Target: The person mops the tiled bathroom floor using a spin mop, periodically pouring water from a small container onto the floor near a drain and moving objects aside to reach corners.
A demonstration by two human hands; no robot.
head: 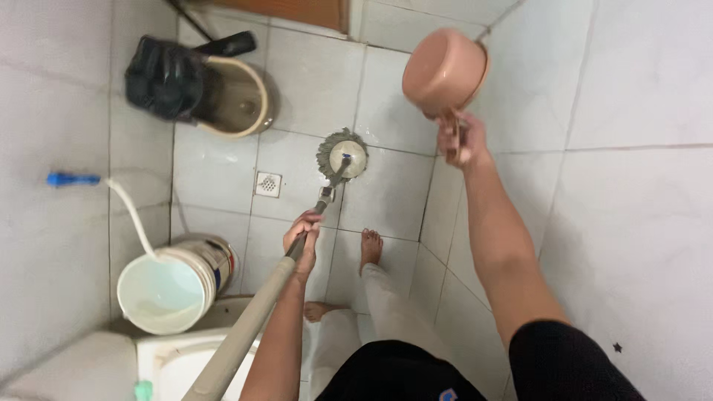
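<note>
So, mid-clean on a white-tiled bathroom floor [223, 174] by the look of it. Left hand [303, 238] is wrapped tight around the long grey metal-looking mop handle [256, 315], and the round grey string mop head [342, 154] sits planted on the tiles roughly in the middle of the floor, a little to the right of the small square floor drain [268, 183]. Right hand [460, 137] is raised up by the wall, fingers closed on the handle of a round pinkish plastic water dipper [444, 70], tipped so you see its underside. Can't tell whether any water is coming out of it.

Progress-wise, I'd judge it's somewhere in the middle: tiles have a wet-ish sheen but I can't honestly tell scrubbed patches from unscrubbed ones. White plastic bucket [167, 289] at lower left looks full of water, with a white hose [134, 215] running into it, so there's plenty left for rinsing. Corner by the beige bin with the black bag [223, 93] looks untouched, but that's a guess.
</note>
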